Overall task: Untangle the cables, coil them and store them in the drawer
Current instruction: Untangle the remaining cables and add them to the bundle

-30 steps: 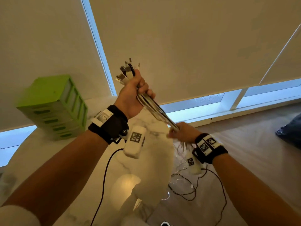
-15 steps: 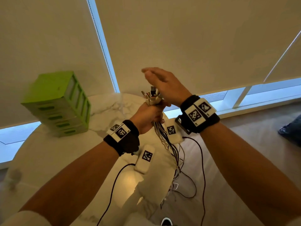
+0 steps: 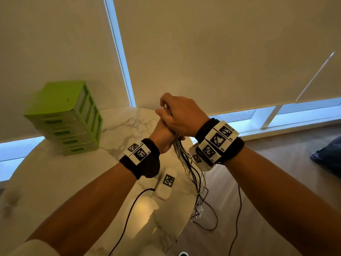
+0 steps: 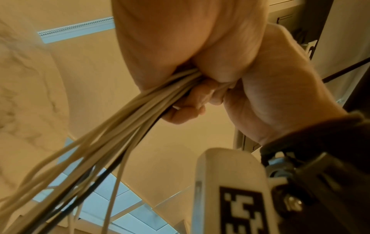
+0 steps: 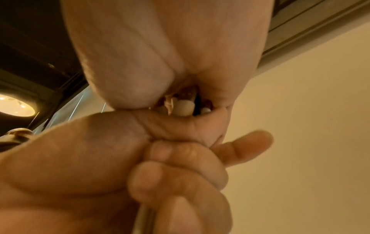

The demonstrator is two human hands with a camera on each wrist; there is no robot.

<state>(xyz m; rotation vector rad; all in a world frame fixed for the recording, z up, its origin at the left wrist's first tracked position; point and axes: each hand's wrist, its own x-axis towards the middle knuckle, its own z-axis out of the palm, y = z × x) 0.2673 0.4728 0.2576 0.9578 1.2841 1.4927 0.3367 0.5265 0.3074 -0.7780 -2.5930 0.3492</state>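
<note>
1. My left hand (image 3: pixel 162 133) is fisted round the bundle of cables (image 3: pixel 186 163), held up over the marble table (image 3: pixel 55 182); white and black strands hang from it past the table edge.
2. My right hand (image 3: pixel 181 115) caps the plug ends (image 5: pixel 183 107), fingers curled over them.
3. The green drawer unit (image 3: pixel 64 117) stands well apart, left; I can read no lettering on it.
4. My wristbands (image 3: pixel 217 143) carry black-and-white square markers; their small print is too blurred to read.

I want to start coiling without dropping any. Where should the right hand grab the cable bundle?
Just below the left hand, where the cable bundle leaves the fist still tight and parallel. Come from the right side, fingers wrapping across it; lower down the strands splay and loop off the table edge.
</note>
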